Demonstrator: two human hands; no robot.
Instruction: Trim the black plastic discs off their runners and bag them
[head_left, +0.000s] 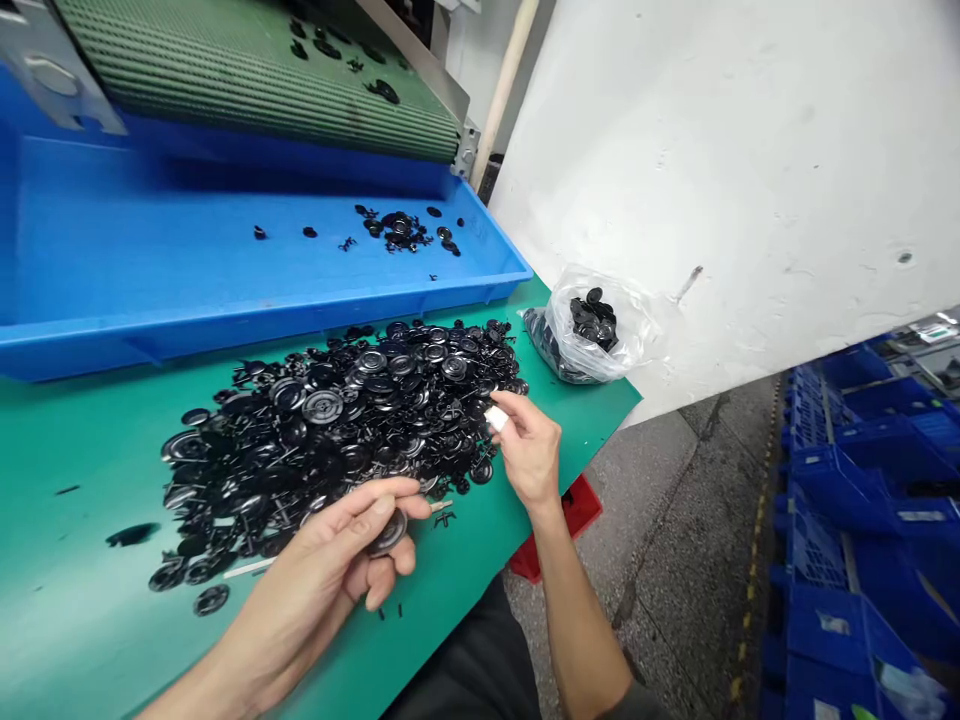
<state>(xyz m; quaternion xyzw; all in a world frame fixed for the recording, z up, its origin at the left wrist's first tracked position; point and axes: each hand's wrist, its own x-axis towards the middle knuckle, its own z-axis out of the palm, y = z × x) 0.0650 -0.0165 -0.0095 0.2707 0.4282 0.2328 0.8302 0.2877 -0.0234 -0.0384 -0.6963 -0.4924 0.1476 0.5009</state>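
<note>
My left hand (341,560) is closed on a round black plastic disc (390,535) with raised rings, pinched between thumb and fingers. Just beyond it, a wide heap of black plastic parts (360,400), mostly ringed discs and small branched pieces, covers the green tabletop (67,450). My right hand (529,450) is at the heap's right edge, its thumb and fingers drawn together. White tape or a cover (496,418) wraps one digit of that hand. Whatever those fingertips may hold is too small to make out.
Behind the heap stands a blue tray (187,250) with scattered black parts, beneath a green conveyor belt (247,70). A clear plastic bag (641,330) of black parts sits at the table's right corner. Below are a red bin (583,508) and, farther right, blue crates (840,560).
</note>
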